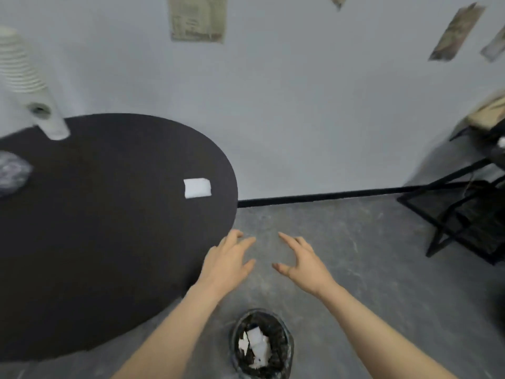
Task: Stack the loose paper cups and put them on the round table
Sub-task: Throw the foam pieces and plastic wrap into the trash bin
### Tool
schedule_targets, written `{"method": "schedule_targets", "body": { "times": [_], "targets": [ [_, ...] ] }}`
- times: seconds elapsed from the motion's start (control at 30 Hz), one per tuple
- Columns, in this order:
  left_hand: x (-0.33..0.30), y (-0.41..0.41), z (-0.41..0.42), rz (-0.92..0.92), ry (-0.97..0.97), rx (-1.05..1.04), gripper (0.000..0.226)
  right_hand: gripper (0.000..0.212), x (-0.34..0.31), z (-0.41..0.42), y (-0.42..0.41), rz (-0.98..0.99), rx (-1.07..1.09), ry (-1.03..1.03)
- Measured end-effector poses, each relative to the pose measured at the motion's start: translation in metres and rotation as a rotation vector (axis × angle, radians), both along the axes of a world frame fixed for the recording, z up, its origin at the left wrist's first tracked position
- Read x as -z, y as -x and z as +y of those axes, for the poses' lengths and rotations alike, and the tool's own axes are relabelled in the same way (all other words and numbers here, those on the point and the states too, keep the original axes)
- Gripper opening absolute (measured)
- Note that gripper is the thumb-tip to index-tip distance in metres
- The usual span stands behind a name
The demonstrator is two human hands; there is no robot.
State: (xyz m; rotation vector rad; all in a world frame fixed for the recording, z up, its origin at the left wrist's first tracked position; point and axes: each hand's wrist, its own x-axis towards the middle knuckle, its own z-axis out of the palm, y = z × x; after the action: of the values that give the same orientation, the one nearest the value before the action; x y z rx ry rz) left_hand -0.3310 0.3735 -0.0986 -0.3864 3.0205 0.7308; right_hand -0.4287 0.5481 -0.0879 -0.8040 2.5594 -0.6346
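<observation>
From the head view I see both hands held out in front, palms turned toward each other and a gap of bare floor between them. My left hand (228, 262) has its fingers spread and relaxed, holding nothing; it hangs over the right edge of the round table (109, 228), and I cannot tell whether it touches the rim. My right hand (302, 262) is the same, fingers loosely extended with the thumb pointing inward, nothing in it, over the grey floor (341, 242).

The stack of paper cups (30, 80) stands at the far left edge of the tabletop (it looks tilted and smeared, partly from the wide lens and blur), its ribbed rims showing near the top and its base resting on the dark surface. It is well apart from both hands.

Also on the table: a small white rectangle of paper (197, 188) near the right rim, and a crumpled bit of clear plastic (12, 173) at the left edge of the view.

Below my hands, on the floor, a round bin (262, 348) lined with a black bag holds scraps of white paper. To the right stands a black metal rack (464, 209) against the wall (300, 105), and several paper sheets (197, 19) are stuck on that wall.
</observation>
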Motion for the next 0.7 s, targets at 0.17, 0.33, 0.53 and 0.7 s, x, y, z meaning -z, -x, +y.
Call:
{"method": "schedule_targets", "body": {
  "times": [0.17, 0.33, 0.53, 0.7],
  "targets": [
    [-0.054, -0.032, -0.072, 0.037, 0.058, -0.195, 0.054, 0.073, -0.041, -0.071, -0.002, 0.047, -0.172, -0.01],
    [-0.075, -0.074, -0.154, -0.011, 0.107, -0.352, 0.058, 0.072, -0.053, -0.15, -0.013, 0.073, -0.349, -0.056],
    [-0.077, -0.13, -0.267, -0.108, 0.192, -0.446, 0.064, 0.074, -0.044, -0.26, -0.026, 0.066, -0.42, -0.064],
    [-0.072, -0.172, -0.373, -0.242, 0.33, -0.454, 0.082, 0.086, -0.023, -0.319, -0.021, 0.115, -0.372, -0.192]
  ]
}}
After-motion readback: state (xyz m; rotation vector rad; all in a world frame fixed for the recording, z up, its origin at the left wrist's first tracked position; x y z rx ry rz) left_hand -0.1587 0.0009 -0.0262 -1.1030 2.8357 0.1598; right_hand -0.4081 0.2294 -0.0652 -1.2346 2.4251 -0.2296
